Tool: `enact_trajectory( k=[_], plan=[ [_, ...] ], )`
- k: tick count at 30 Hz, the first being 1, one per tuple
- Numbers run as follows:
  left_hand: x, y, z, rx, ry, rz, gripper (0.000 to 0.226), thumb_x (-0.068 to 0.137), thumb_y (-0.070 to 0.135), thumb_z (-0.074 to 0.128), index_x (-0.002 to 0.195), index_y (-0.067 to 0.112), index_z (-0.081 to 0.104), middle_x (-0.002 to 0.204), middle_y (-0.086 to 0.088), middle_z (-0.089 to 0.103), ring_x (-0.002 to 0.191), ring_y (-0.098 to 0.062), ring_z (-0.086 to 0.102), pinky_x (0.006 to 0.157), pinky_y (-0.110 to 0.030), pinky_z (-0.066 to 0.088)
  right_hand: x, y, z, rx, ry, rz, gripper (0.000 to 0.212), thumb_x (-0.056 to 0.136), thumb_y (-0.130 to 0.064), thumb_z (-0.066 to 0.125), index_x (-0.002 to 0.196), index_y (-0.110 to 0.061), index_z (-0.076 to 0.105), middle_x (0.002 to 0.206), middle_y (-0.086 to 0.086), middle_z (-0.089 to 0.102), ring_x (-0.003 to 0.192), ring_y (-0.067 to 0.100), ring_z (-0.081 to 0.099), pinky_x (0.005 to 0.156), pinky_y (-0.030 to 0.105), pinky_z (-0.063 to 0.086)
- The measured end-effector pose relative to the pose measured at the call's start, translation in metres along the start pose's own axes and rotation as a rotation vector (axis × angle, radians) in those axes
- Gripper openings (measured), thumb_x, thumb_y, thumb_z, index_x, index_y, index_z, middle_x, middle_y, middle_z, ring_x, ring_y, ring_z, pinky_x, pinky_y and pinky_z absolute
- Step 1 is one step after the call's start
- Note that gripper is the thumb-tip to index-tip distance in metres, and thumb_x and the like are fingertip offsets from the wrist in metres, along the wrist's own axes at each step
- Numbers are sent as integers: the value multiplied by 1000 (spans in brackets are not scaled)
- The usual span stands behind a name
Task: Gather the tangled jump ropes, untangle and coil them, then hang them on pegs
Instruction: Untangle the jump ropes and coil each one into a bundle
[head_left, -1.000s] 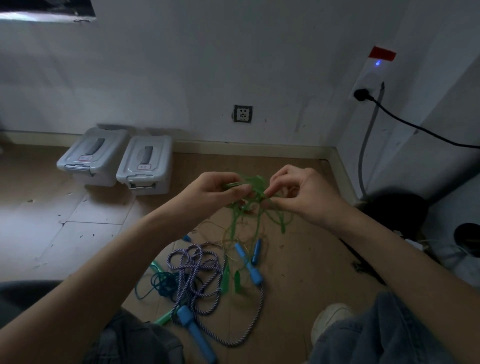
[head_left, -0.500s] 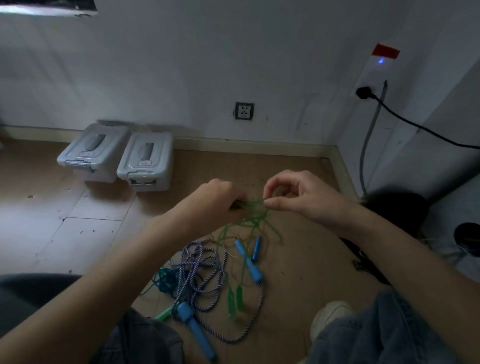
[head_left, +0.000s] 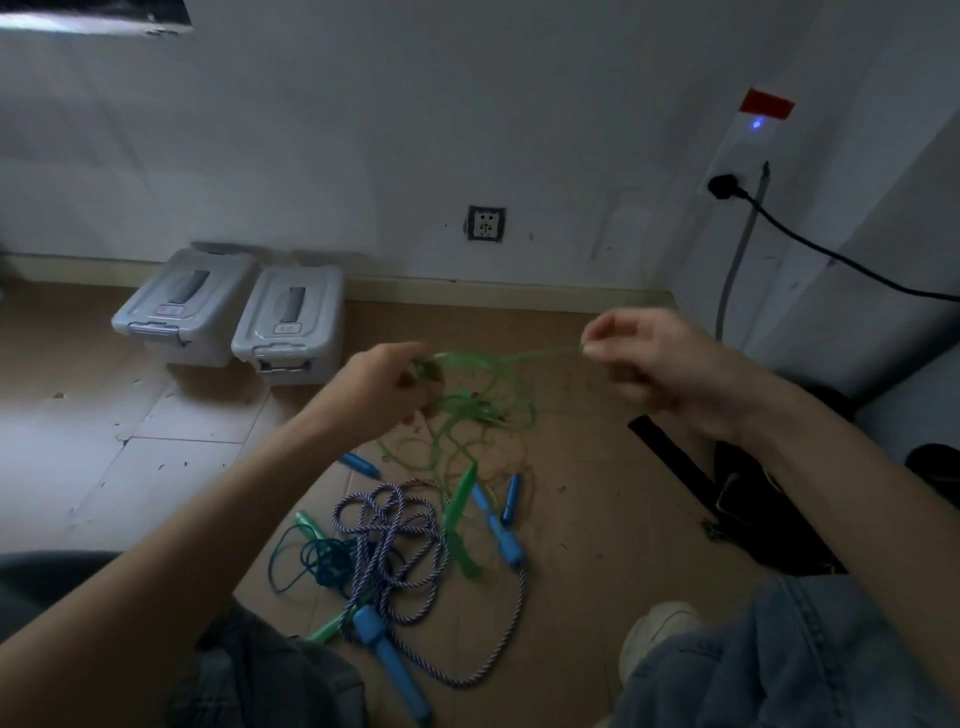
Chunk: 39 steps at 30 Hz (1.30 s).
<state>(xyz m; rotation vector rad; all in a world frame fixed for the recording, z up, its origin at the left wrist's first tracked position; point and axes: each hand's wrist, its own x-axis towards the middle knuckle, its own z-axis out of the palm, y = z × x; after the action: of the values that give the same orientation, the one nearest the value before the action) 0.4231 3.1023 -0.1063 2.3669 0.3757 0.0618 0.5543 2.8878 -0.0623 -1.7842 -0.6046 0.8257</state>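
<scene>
Head view: your left hand (head_left: 387, 387) curled, gripping knot of green jump rope (head_left: 483, 395); your right hand (head_left: 649, 358) raised apart, pinching one strand drawn taut between grips; rest of tangle hangs below left grip toward striped rope (head_left: 410, 540) on floor (head_left: 597, 519)

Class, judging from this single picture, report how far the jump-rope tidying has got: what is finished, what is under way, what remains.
Finished: nothing is coiled or hung, and no pegs show. Under way: the left hand grips the tangled translucent green rope while the right hand pinches one strand drawn out sideways. Remaining: the purple-and-white braided rope and thin teal cord still lie knotted on the brown floor.
</scene>
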Motion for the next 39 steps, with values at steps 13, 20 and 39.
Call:
enact_trajectory(
  k=[13,20,39],
  plan=[
    [-2,14,9,-253,-114,-52,8,85,9,57,84,16,59,73,1,54,67,-14,49,71,-29,44,4,7,28,145,39,-257,15,78,-26,60,82,-14,66,84,-5,71,54,5,56,44,15,42],
    [-3,12,19,50,-252,95,30,84,3,57,110,18,51,93,5,56,85,-12,58,78,-23,46,10,13,20,466,172,-43,16,88,-18,56,76,-10,64,72,1,71,52,9,58,45,16,44],
    [-13,23,6,-775,-406,-142,17,86,2,53,101,9,57,74,-1,70,68,-8,66,57,-15,50,3,25,54,-1115,151,-680,17,73,-31,76,79,-16,74,122,8,55,107,29,43,82,36,33]
  ],
)
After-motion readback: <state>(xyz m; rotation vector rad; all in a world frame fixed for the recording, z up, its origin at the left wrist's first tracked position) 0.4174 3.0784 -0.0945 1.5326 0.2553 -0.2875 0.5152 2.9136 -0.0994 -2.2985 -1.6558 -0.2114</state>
